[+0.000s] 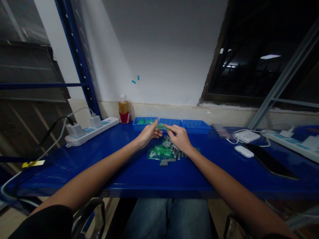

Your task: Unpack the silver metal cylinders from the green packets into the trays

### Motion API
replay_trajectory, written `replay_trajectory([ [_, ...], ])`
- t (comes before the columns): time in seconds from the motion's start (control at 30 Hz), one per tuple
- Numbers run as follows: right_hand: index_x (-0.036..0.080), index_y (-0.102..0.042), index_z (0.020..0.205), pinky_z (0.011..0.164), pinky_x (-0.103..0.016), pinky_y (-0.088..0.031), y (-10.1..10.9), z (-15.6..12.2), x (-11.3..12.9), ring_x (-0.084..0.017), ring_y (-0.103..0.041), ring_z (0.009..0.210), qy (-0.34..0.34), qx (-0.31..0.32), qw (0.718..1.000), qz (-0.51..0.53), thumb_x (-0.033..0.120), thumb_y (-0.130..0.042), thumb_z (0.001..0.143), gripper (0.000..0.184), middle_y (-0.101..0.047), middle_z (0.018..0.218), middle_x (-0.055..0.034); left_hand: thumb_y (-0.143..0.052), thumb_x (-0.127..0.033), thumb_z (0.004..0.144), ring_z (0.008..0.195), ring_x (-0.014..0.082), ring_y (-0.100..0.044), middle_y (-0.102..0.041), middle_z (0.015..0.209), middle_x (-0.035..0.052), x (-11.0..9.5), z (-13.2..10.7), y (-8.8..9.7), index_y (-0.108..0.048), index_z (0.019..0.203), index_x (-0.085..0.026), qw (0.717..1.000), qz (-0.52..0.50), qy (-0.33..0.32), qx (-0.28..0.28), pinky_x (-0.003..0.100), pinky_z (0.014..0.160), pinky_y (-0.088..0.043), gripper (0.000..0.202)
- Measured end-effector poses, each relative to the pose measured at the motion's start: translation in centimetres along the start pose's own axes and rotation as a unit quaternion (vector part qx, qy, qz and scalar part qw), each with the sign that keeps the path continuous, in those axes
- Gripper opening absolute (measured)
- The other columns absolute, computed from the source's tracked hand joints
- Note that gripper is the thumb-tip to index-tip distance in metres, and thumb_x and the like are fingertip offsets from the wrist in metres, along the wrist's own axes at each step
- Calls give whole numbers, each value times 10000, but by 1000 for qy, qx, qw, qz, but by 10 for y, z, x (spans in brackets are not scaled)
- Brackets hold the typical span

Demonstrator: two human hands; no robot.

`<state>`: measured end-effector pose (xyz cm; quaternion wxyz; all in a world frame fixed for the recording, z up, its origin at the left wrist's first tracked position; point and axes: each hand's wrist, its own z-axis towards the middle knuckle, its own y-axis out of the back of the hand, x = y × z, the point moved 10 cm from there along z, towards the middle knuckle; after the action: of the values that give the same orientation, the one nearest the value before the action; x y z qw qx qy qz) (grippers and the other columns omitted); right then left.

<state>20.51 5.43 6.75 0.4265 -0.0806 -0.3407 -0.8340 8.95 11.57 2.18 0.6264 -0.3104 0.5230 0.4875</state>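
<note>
A small green see-through plastic bag [161,126] is stretched between my two hands above the table. My left hand [147,134] has its left end between thumb and fingers. On the other side, the fingers of my right hand [178,136] pinch its right end. Just below lie more green plastic bags [159,152], some with pale pieces in or on them. Several small grey metal cylinders [175,151] are heaped beside these bags, partly hidden by my right hand. Nearer to me sit a few grey metal pieces [163,162].
Three joined blue trays [196,124] stand against the wall; the left one holds green bags. A drink bottle [124,110] is left of them. Power strips [96,130] lie at both sides. To the right are a white earphone case [244,151] and a black phone [271,162].
</note>
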Motion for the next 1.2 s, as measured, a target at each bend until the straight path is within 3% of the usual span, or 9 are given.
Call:
replay_trajectory([
  [0.1, 169, -681, 1074, 746, -271, -445, -5, -1, 8, -163, -586, 787, 39, 15, 999, 8, 146, -466, 792, 355, -656, 874, -61, -525, -415, 835, 583, 128, -579, -596, 723, 45, -3, 1, 9, -568, 847, -122, 999, 30, -21, -28, 227, 546, -426, 297],
  [0.23, 159, -691, 961, 754, -275, -463, -11, 2, -19, -181, -591, 907, -72, 6, 991, 112, 256, -529, 796, 251, -653, 974, -75, -597, -286, 787, 683, 140, -560, -589, 855, 30, -24, -7, 20, -583, 917, -166, 983, 126, -118, -67, 254, 646, -440, 179],
  [0.33, 149, -680, 781, 652, -279, -463, -25, -1, -46, -189, -600, 782, -181, 31, 967, 179, 455, -520, 821, 348, -653, 790, -56, -525, -163, 811, 889, 179, -551, -581, 969, 48, -51, -24, 1, -615, 973, -196, 912, 305, -271, -39, 299, 818, -429, 189],
  [0.43, 136, -669, 772, 541, -258, -417, -29, -6, -59, -154, -536, 561, -241, 38, 950, 197, 471, -508, 829, 376, -578, 577, -8, -473, -122, 823, 1006, 192, -532, -559, 1054, 64, -56, -34, -18, -606, 1046, -205, 873, 366, -324, -4, 325, 894, -413, 272],
  [0.53, 149, -691, 834, 547, -253, -390, -15, -3, -47, -140, -484, 524, -172, 14, 978, 118, 375, -495, 858, 300, -550, 551, 7, -542, -261, 831, 1007, 209, -541, -580, 1035, 69, -51, -28, -17, -616, 1026, -193, 908, 320, -271, -8, 339, 885, -422, 219],
  [0.67, 218, -667, 1108, 659, -267, -401, -7, -2, -10, -164, -517, 687, 9, 26, 998, -62, 207, -459, 881, 308, -581, 733, -30, -400, -530, 880, 768, 181, -599, -634, 835, 85, -17, -9, 0, -629, 872, -134, 994, 96, -52, -26, 278, 652, -451, 458],
  [0.8, 252, -615, 1201, 715, -285, -428, -10, -3, -2, -185, -517, 781, 63, 41, 987, -144, 95, -439, 846, 426, -537, 799, -49, -501, -469, 840, 578, 117, -576, -632, 739, 72, 4, -5, 7, -605, 784, -112, 993, -77, 87, -23, 216, 519, -408, 376],
  [0.97, 193, -609, 1207, 842, -323, -452, -6, -1, 2, -202, -534, 941, 83, 15, 988, -132, 74, -415, 843, 429, -554, 998, -99, -608, -194, 756, 575, 98, -589, -639, 704, 50, -1, -3, 23, -587, 769, -125, 992, -69, 89, -56, 199, 542, -428, 74],
  [1.2, 202, -584, 1220, 955, -368, -414, -21, -4, 21, -217, -499, 1098, 98, 54, 989, -98, 157, -442, 880, 371, -553, 1180, -102, -647, -208, 759, 467, 76, -506, -562, 566, 6, -3, 17, 49, -584, 750, -135, 992, 40, 40, -117, 210, 505, -395, 97],
])
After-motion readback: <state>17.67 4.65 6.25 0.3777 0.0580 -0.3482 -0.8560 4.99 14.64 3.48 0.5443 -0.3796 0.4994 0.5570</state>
